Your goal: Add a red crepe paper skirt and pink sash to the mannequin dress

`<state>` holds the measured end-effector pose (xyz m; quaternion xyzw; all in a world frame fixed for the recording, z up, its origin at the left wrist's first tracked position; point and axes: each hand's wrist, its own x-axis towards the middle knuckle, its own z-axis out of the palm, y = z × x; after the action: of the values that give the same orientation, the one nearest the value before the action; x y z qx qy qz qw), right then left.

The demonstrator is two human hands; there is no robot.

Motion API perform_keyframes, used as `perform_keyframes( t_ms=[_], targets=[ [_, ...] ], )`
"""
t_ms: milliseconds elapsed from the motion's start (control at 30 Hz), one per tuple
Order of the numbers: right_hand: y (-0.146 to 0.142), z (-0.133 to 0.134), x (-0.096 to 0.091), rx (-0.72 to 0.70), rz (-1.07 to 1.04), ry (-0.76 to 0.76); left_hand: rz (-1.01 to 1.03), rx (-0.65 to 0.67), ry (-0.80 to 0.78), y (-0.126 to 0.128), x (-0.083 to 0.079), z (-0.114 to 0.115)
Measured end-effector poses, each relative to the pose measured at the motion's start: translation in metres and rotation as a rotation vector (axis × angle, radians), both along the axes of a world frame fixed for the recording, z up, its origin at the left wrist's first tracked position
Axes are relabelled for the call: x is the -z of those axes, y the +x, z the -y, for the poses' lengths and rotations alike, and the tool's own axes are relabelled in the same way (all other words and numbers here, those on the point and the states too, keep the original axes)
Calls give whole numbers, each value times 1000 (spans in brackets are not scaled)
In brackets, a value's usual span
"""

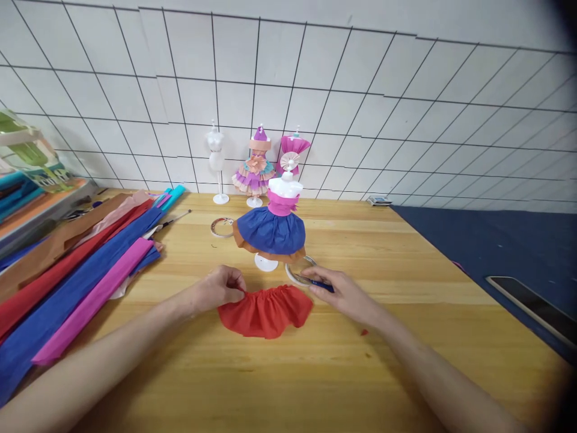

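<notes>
A gathered piece of red crepe paper [265,311], shaped like a small skirt, lies flat on the wooden table [369,288]. My left hand [219,288] pinches its left top corner with closed fingers. My right hand [339,290] rests by the paper's right top corner, closed on a thin blue-handled tool [320,283] whose tip points at a roll of clear tape [300,270]. Just behind stands a small white mannequin [274,227] wearing a pink top and a blue skirt with an orange hem.
Long folded crepe sheets [76,270] in red, blue, pink and brown lie at the left. A second tape roll [222,227] and a brush [174,219] sit near them. Three more mannequins [255,168] stand by the tiled wall. A blue mat [496,246] holding a phone [532,307] covers the right.
</notes>
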<state>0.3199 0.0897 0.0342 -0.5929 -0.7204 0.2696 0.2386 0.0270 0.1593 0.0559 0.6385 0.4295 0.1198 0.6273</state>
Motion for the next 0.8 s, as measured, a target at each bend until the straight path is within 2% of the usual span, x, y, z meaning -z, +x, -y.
perform_keyframes(
  t_ms=[367, 667, 800],
  targets=[
    [-4, -2, 1, 115, 135, 26, 1, -22, -28, -2, -1, 0],
    [20, 31, 9, 197, 381, 49, 12, -167, -188, -4, 14, 1],
    [27, 40, 5, 173, 538, 86, 36, -181, -209, -2, 8, 1]
  ],
)
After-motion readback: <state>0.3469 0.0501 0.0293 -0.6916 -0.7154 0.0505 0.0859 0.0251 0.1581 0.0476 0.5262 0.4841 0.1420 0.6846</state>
